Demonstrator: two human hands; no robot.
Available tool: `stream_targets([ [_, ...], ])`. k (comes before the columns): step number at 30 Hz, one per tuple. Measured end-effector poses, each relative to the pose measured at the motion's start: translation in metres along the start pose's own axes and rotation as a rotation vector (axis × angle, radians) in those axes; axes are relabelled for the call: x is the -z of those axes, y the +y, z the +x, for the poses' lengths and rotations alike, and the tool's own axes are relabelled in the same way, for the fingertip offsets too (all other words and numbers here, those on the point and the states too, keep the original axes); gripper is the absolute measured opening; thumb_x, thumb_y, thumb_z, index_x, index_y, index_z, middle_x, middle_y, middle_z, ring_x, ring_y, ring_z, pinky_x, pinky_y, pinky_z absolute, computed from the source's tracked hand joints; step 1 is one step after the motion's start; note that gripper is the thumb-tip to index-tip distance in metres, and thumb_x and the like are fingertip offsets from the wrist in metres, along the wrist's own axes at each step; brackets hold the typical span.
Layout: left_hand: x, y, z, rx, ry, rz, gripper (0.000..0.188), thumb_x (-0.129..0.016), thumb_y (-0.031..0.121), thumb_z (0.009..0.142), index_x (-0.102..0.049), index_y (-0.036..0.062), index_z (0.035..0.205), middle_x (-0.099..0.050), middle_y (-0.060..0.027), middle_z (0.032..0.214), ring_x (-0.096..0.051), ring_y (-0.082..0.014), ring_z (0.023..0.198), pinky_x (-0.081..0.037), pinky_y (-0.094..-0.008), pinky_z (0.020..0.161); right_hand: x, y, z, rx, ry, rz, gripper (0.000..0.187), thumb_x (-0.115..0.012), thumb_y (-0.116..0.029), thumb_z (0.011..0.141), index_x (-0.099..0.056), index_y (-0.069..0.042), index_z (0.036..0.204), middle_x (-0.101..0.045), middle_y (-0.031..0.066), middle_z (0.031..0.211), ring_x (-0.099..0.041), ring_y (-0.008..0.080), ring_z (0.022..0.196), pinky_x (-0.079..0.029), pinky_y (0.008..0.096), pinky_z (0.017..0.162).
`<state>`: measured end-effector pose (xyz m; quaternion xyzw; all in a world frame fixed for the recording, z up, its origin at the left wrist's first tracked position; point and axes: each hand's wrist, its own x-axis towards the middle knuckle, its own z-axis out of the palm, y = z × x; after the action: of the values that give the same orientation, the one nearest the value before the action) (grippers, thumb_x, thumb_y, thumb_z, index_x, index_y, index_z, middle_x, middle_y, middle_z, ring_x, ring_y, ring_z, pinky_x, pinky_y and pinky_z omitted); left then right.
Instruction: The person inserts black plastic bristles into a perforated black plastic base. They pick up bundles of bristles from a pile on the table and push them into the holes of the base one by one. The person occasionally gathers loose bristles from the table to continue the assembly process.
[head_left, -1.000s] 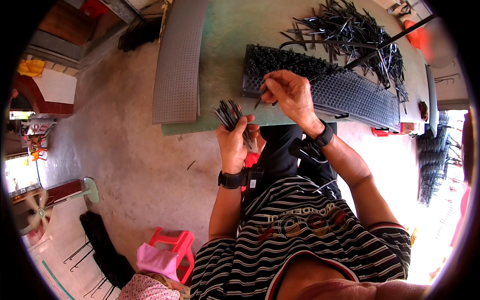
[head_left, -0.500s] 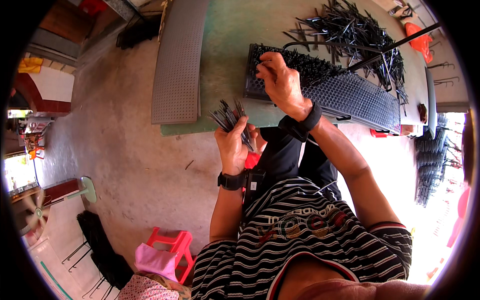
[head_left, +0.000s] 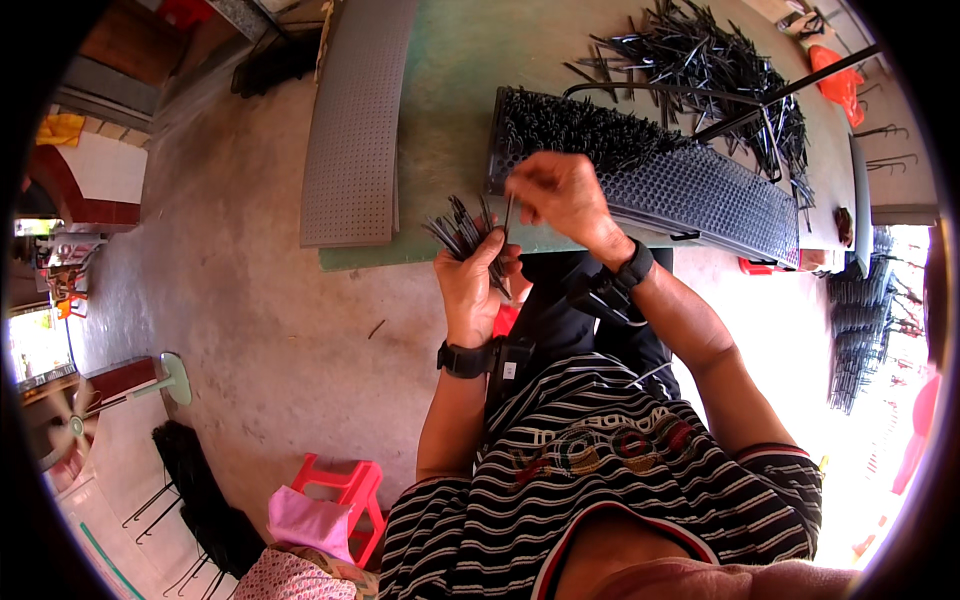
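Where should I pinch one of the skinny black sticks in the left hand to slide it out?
Probably by its free far end, coming from the table side. The black sticks fan out past the left hand toward the table, leaving those ends spread apart, while the thumb and fingers cover their middles.

Strong light from the right, glare whitening floor, bent edges, blurred right fingers

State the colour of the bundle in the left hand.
The bundle is black, shown in head view.
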<state>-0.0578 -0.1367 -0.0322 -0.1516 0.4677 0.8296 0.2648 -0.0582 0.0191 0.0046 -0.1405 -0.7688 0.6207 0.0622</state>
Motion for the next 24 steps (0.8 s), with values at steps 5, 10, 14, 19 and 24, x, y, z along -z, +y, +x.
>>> stream_targets([
  [5,0.002,0.002,0.001,0.044,0.020,-0.009,0.019,-0.066,0.005,0.081,-0.064,0.0002,0.099,-0.064,-0.0072,0.080,-0.062,-0.0197,0.058,-0.050,-0.0305,0.044,-0.002,-0.016,0.009,0.405,0.352,-0.052,0.016,-0.060,-0.003,0.085,-0.054,0.002,0.099,-0.066,0.0111,0.076,-0.067,0.0132,0.065,-0.050,0.0234,0.054],
  [10,-0.003,0.003,0.001,0.040,0.052,0.002,0.016,-0.066,0.005,0.081,-0.064,0.0009,0.096,-0.062,-0.0103,0.069,-0.058,-0.0195,0.051,-0.048,-0.0310,0.043,-0.008,-0.004,0.019,0.474,0.352,-0.151,0.015,-0.058,0.001,0.086,-0.053,0.000,0.100,-0.065,0.0068,0.079,-0.067,0.0112,0.072,-0.052,0.0222,0.059],
  [14,-0.001,0.004,0.001,0.068,0.052,0.022,0.017,-0.066,0.003,0.081,-0.064,0.0007,0.098,-0.064,-0.0075,0.079,-0.063,-0.0202,0.057,-0.050,-0.0304,0.044,-0.008,0.002,0.023,0.583,0.301,-0.323,0.011,-0.059,0.000,0.084,-0.056,0.000,0.095,-0.063,0.0100,0.078,-0.067,0.0182,0.068,-0.052,0.0269,0.057],
  [19,-0.006,0.007,-0.004,0.093,0.054,0.003,0.017,-0.067,0.001,0.079,-0.064,0.0012,0.096,-0.065,-0.0084,0.079,-0.064,-0.0219,0.060,-0.052,-0.0320,0.046,-0.001,0.002,0.030,0.696,0.195,-0.746,0.008,-0.063,-0.009,0.079,-0.062,-0.004,0.085,-0.060,0.0105,0.078,-0.060,0.0310,0.065,-0.049,0.0373,0.054],
  [24,-0.012,0.003,-0.006,0.093,0.043,-0.028,0.017,-0.070,0.005,0.077,-0.062,0.0031,0.092,-0.062,-0.0132,0.067,-0.060,-0.0213,0.052,-0.048,-0.0334,0.041,0.005,0.001,0.011,0.424,0.051,-0.521,0.016,-0.064,-0.019,0.080,-0.065,-0.003,0.076,-0.061,0.0125,0.064,-0.060,0.0301,0.057,-0.047,0.0366,0.051],
])
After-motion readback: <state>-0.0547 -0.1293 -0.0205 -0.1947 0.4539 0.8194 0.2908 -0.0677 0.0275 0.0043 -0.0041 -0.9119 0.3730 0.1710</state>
